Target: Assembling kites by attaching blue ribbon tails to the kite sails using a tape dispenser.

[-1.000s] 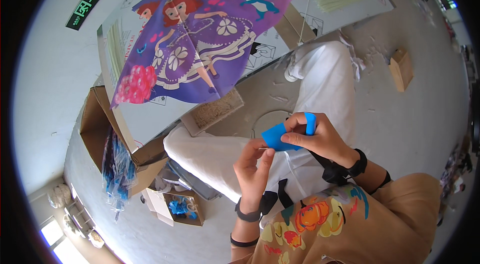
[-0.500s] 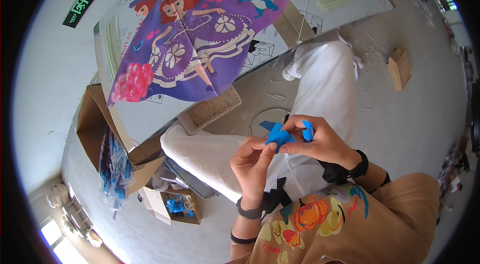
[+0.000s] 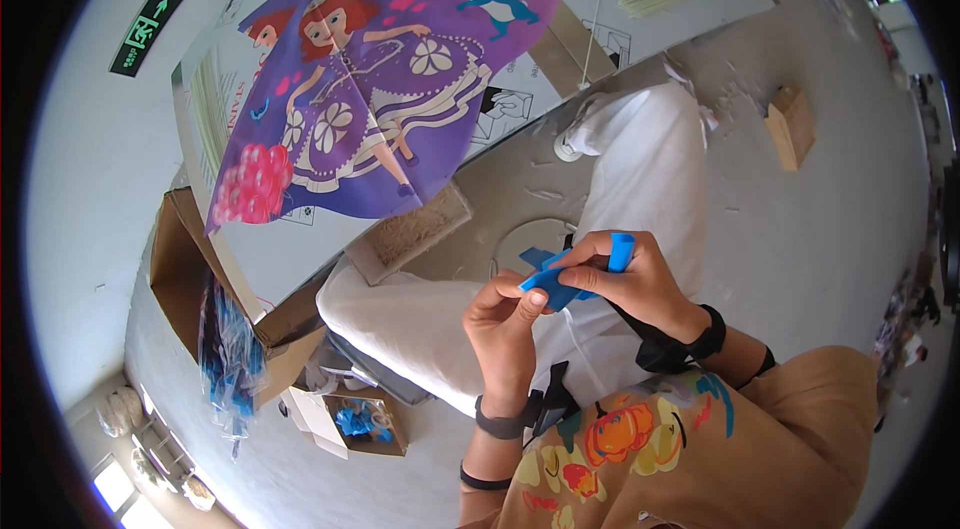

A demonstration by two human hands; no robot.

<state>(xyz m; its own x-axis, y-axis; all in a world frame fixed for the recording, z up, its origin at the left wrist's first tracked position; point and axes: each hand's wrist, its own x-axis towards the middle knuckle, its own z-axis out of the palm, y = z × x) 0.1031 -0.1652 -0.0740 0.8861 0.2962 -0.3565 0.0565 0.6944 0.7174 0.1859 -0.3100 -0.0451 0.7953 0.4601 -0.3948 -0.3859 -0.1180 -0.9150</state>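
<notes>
A green sign [image 3: 146, 30] hangs at upper left, a cardboard box [image 3: 172, 254] stands at mid-left, and a printed purple sheet [image 3: 450, 64] spreads across the upper left; at lower centre the left hand [image 3: 503, 324] pinches the near end of a blue strip [image 3: 552, 293] between thumb and fingertip, while the right hand [image 3: 640, 279] grasps it with curled fingers; a small brown box [image 3: 790, 129] sits at upper right
</notes>
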